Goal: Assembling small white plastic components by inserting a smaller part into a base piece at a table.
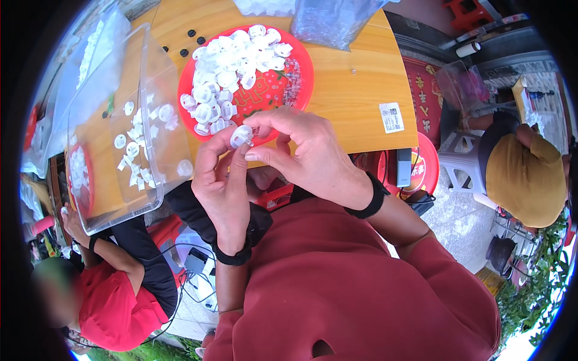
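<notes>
Over the near edge of a round red tray (306, 72), my left hand (220, 186) pinches a small round white plastic part (241, 136) between thumb and fingers. My right hand (307, 147) is closed beside it, its thumb and index fingertips at a tiny clear piece against the white part. How far that clear piece sits inside the part is too small to tell. Many similar white plastic parts (223, 66) are heaped on the tray's left and far side. Small clear plastic pieces (292, 84) lie along its right side.
Left of the tray stands a clear plastic bin (153, 120) with scattered white parts. Several black caps (191, 33) lie behind the tray. A clear plastic bag (331, 24) and a white label (391, 117) are on the wooden table (355, 90). Co-workers sit at left and right.
</notes>
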{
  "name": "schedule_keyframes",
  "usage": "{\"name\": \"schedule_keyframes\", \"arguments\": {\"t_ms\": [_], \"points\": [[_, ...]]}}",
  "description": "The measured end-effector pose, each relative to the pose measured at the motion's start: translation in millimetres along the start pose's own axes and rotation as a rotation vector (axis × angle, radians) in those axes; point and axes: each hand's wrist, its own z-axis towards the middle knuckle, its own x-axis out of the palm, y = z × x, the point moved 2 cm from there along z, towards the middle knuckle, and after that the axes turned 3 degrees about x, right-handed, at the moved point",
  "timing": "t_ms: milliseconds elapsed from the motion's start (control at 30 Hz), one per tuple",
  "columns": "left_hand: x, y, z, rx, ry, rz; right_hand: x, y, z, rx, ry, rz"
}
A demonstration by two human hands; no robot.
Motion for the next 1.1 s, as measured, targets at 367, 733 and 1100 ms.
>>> {"name": "schedule_keyframes", "arguments": {"t_ms": [367, 733, 1100], "points": [[3.0, -1.2, -2.8, 0.043, 0.057, -0.067, -1.4, -3.1, 6.9, 0.116, 0.121, 0.368], [11.8, -3.9, -14.3, 0.16, 0.019, 0.032, -9.4, 7.8, 0.7, -0.015, 0.002, 0.143], [13.4, -5.7, -17.1, 0.212, -0.003, 0.031, -10.0, 12.1, 0.3, -0.106, -0.066, 0.167]]}}
